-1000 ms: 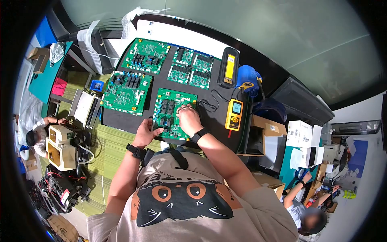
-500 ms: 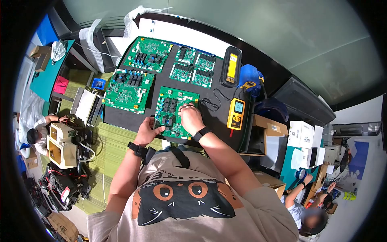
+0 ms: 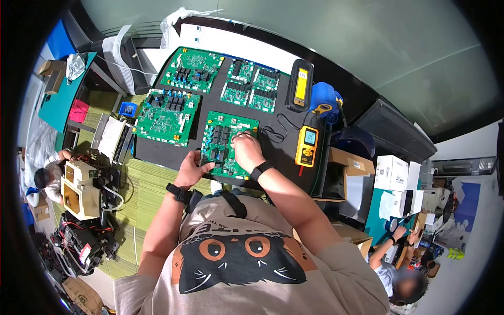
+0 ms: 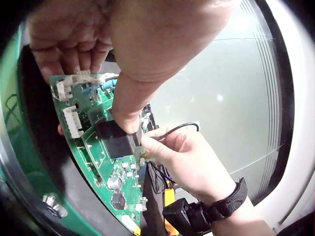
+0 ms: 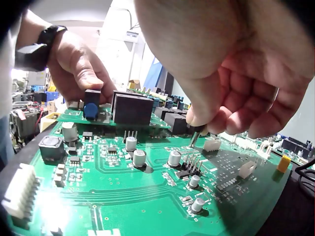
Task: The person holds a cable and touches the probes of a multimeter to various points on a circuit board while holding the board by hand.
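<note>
A large green circuit board (image 3: 242, 123) lies on the dark tabletop before me, carrying black relays, white connectors and small capacitors. At its near left edge my left hand (image 3: 192, 170) grips it, thumb pressed on a black block (image 4: 112, 140) and the other fingers at and below the rim. My right hand (image 3: 248, 153) is over the board's right half. Its thumb and fingertips pinch a slim metal-tipped probe (image 5: 196, 136), pointing down at the board near the small pins and connectors. A black cable (image 4: 183, 126) curves away from those fingers.
To the left lie two large green boards (image 3: 167, 118), and several smaller boards (image 3: 262, 100) are at the back. A yellow meter (image 3: 306, 147) is on the right, below a black case with a yellow label (image 3: 301, 86). Beside them is a blue tool (image 3: 324, 98).
Both hands keep nearly the same places on the board. At the far right, another person's hands have come closer together.
</note>
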The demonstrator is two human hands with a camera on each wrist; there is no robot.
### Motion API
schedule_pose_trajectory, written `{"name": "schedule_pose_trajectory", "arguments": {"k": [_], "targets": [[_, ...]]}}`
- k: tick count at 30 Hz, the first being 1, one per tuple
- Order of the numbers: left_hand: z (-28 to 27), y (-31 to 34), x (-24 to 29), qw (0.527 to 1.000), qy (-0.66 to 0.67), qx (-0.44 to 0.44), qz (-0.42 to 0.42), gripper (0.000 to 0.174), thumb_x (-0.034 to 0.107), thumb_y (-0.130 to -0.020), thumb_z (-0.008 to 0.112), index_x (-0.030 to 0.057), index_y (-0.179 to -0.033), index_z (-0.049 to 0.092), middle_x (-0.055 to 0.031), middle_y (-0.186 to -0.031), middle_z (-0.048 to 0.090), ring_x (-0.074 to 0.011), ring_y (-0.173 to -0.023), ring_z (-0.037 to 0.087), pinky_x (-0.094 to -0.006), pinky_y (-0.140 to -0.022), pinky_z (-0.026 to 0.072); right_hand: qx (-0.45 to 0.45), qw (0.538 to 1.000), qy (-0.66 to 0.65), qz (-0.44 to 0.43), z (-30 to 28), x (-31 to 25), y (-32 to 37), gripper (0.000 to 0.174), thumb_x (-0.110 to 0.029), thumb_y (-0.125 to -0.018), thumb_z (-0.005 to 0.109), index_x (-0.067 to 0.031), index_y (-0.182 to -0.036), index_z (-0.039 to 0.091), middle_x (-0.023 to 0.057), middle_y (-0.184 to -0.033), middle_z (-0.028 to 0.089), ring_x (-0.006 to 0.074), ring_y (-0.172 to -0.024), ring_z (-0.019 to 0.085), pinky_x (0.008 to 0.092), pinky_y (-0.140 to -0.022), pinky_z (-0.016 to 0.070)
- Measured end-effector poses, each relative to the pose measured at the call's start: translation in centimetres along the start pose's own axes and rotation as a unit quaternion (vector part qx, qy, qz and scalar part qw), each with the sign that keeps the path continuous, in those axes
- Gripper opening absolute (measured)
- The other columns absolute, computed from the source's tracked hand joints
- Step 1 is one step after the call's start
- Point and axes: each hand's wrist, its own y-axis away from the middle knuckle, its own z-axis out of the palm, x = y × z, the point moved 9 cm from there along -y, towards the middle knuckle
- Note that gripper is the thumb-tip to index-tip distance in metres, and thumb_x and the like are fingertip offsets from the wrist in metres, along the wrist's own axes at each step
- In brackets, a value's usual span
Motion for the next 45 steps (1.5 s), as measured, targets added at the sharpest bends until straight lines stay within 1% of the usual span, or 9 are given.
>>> {"name": "schedule_pose_trajectory", "arguments": {"k": [16,18,19,26,28,30,31,37,45], "targets": [[-0.2,0.4,0.7,1.0,-0.015,0.004,0.002,0.063,0.021,-0.075,0.084,-0.0067,-0.12,0.049,-0.0114,-0.106,0.064,-0.0159,-0.094,0.06,-0.0308,-0.083,0.0502,-0.043,0.999,0.003,0.02,-0.5,0.7,0.2,0.006,-0.006,-0.074,0.063,-0.0053,-0.078,0.066,0.0121,-0.083,0.067,0.029,-0.089,0.063,0.04,-0.081,0.0489],[-0.3,0.6,1.5,1.0,-0.019,0.005,0.0,0.063,0.021,-0.075,0.084,-0.0065,-0.12,0.049,-0.011,-0.106,0.063,-0.0157,-0.093,0.06,-0.0309,-0.084,0.0502,-0.019,1.0,-0.002,-0.008,-1.4,0.5,0.2,0.005,-0.011,-0.081,0.064,-0.0075,-0.081,0.068,0.0109,-0.083,0.067,0.0285,-0.091,0.063,0.04,-0.083,0.0478],[-0.2,0.7,1.6,1.0,-0.001,0.006,0.001,0.063,0.021,-0.075,0.084,-0.0063,-0.12,0.049,-0.0108,-0.106,0.063,-0.0155,-0.093,0.06,-0.0309,-0.083,0.0502,-0.026,0.999,-0.004,0.024,-2.0,0.9,0.1,0.007,-0.011,-0.082,0.065,-0.0062,-0.083,0.069,0.0111,-0.086,0.069,0.0293,-0.091,0.063,0.0393,-0.084,0.0483],[-0.4,0.9,1.8,1.0,0.011,0.011,0.005,0.064,0.025,-0.074,0.085,-0.0061,-0.118,0.051,-0.0095,-0.103,0.063,-0.0145,-0.089,0.058,-0.0301,-0.082,0.0493,0.033,0.976,-0.186,0.105,-3.5,3.7,2.6,0.008,-0.007,-0.081,0.065,-0.0004,-0.085,0.067,0.0157,-0.086,0.068,0.0332,-0.086,0.064,0.0383,-0.08,0.0505],[-0.5,1.0,2.2,1.0,0.001,0.015,0.002,0.064,0.026,-0.073,0.085,-0.006,-0.117,0.052,-0.0091,-0.101,0.063,-0.0141,-0.088,0.057,-0.0297,-0.081,0.0491,0.046,0.973,-0.203,0.095,-2.8,4.3,3.6,0.009,-0.007,-0.083,0.067,0.0006,-0.087,0.067,0.015,-0.086,0.068,0.0296,-0.081,0.066,0.0357,-0.075,0.0516],[-0.6,1.1,2.4,1.0,-0.011,0.018,0.001,0.064,0.027,-0.073,0.086,-0.006,-0.117,0.052,-0.0086,-0.1,0.063,-0.0138,-0.087,0.057,-0.0294,-0.081,0.0488,0.013,0.943,-0.275,0.188,-1.1,5.9,4.7,0.012,-0.01,-0.085,0.067,0.0004,-0.091,0.067,0.0137,-0.088,0.069,0.0246,-0.079,0.068,0.0326,-0.072,0.0521],[-0.6,1.2,2.5,1.0,-0.011,0.019,0.0,0.064,0.027,-0.072,0.086,-0.0059,-0.116,0.053,-0.0084,-0.099,0.063,-0.0138,-0.086,0.056,-0.0292,-0.08,0.0488,0.022,0.941,-0.289,0.175,-1.0,5.8,4.7,0.014,-0.012,-0.087,0.067,0.0004,-0.095,0.067,0.0111,-0.087,0.07,0.0182,-0.076,0.067,0.0289,-0.069,0.0515],[-0.5,1.0,2.3,1.0,0.006,0.018,0.008,0.065,0.027,-0.071,0.086,-0.0057,-0.116,0.053,-0.0084,-0.098,0.063,-0.0142,-0.086,0.056,-0.0291,-0.08,0.0487,0.031,0.89,-0.399,0.219,1.0,7.1,6.1,0.015,-0.013,-0.089,0.067,-0.0003,-0.096,0.068,0.0077,-0.083,0.07,0.009,-0.075,0.064,0.025,-0.068,0.0497],[-0.7,1.1,2.3,0.999,-0.023,0.025,-0.001,0.064,0.025,-0.073,0.085,-0.0053,-0.118,0.052,-0.0094,-0.101,0.064,-0.0149,-0.088,0.057,-0.0297,-0.081,0.0491,0.028,0.902,-0.377,0.211,1.2,7.0,6.3,0.015,-0.014,-0.089,0.068,-0.0006,-0.096,0.069,0.0066,-0.08,0.07,0.0087,-0.073,0.063,0.0245,-0.066,0.0488]]}}
